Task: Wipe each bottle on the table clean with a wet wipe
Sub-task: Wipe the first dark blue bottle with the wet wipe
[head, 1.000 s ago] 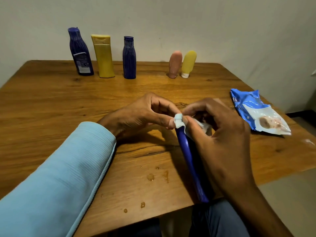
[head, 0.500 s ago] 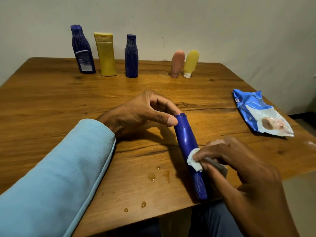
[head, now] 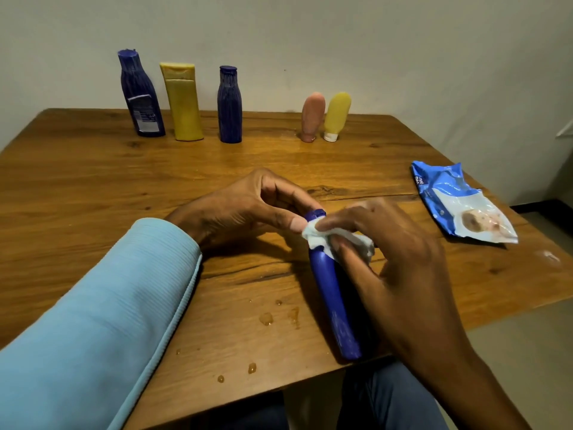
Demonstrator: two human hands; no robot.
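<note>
1. You are pinching the far, capped end of the blue bottle [head: 333, 293] with your left hand [head: 245, 209]; thumb and fingers [head: 291, 223] are curling round the cap.
2. The blue bottle is lying lengthwise on the bench [head: 93, 187], cap pointing far, base sitting at the near edge.
3. Your right hand [head: 393, 259] is gripping the wet wipe [head: 322, 237], bunched between thumb and fingers, and pressing it against the bottle's neck just below the cap.
4. Five more bottles are standing upright along the far edge: a labelled blue bottle [head: 141, 97], a yellow bottle [head: 183, 103], a ribbed blue bottle [head: 229, 107], then, well apart to the right, a pink tube [head: 312, 117] and a yellow tube [head: 336, 116], both cap-down and touching.
5. The wipes packet [head: 459, 203] is lying flat at the right side of the bench.
6. Droplets [head: 266, 318] are sitting on the wood just left of the bottle's lower half.
</note>
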